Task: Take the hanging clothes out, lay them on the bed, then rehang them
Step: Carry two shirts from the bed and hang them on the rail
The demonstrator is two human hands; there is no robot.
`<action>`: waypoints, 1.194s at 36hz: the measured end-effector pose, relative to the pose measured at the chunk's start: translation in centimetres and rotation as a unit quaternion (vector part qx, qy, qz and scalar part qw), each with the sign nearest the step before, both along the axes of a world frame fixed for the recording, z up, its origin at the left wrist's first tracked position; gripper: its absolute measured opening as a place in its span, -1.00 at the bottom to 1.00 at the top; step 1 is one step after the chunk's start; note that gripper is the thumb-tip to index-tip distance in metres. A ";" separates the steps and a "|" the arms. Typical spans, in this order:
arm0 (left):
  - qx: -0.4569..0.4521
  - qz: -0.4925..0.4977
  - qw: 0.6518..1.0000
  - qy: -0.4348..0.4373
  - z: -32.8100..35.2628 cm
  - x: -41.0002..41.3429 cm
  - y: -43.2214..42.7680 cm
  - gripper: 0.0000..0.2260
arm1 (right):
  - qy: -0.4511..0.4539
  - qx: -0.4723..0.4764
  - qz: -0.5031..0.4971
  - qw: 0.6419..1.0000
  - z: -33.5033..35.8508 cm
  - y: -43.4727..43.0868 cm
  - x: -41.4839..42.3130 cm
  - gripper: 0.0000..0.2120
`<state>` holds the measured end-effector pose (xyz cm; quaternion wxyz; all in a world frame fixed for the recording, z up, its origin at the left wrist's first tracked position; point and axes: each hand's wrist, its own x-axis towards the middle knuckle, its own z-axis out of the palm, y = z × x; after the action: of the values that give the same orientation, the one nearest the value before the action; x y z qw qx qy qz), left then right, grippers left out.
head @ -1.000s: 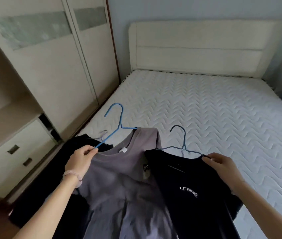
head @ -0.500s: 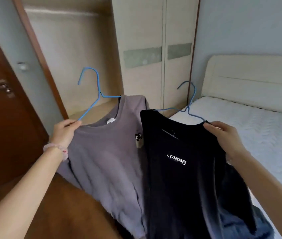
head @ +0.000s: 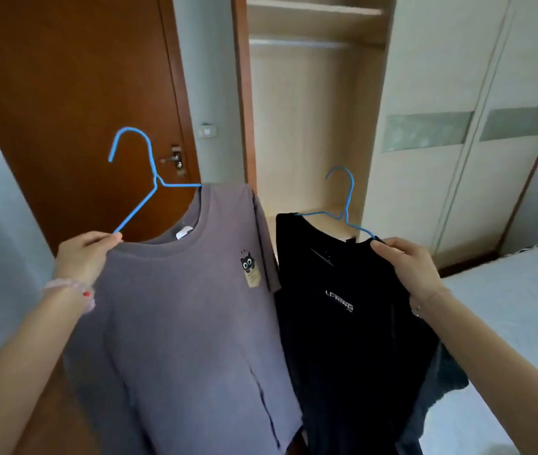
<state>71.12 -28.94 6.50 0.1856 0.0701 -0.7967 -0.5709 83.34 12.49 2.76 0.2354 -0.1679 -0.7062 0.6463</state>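
Clothes held before the open wardrobe (head: 307, 126)
Gripping hangers (head: 155, 182): left hand (head: 83, 254) with grey shirt (head: 189, 323), right hand (head: 405, 267) with black shirt (head: 343, 339); door (head: 64, 93) left, bed (head: 507, 307) right.

The bed (head: 507, 323), a white quilted mattress, stretches off to my right, its far edge near the wardrobe doors (head: 441, 208).

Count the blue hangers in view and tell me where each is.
2. One blue hanger carries the grey T-shirt, its end gripped by the left hand. The second hanger carries the black T-shirt, gripped by the right hand. Others could hide behind the shirts.
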 end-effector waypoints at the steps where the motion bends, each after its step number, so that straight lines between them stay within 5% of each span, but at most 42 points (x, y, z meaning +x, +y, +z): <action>1: 0.003 0.007 1.000 -0.007 -0.1 -1.2 -1.2 -0.77 | 0.000 -0.002 0.006 1.000 -0.1 -1.1 -1.9 -0.87; 11: -0.042 0.001 0.998 -0.052 1.0 -11.9 -8.5 -0.77 | 0.023 -0.016 0.019 0.999 2.2 -9.2 -16.7 -0.81; 28: -0.178 -0.122 0.975 -0.046 -2.5 -25.4 -0.8 -0.83 | 0.017 -0.097 -0.061 0.993 2.2 -3.3 -33.6 -0.84; 34: -0.153 -0.156 0.974 -0.051 -2.8 -33.6 6.1 -0.78 | 0.004 -0.136 -0.062 0.989 2.1 1.5 -41.6 -0.85; 43: 0.006 -0.213 0.972 -0.095 -1.8 -46.6 18.1 -0.77 | -0.006 -0.103 -0.085 0.991 3.9 9.4 -51.4 -0.84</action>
<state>24.50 -10.86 4.71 -0.0174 -0.0465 -0.8036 -0.5931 31.95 21.86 6.62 0.2669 -0.2548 -0.6205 0.6919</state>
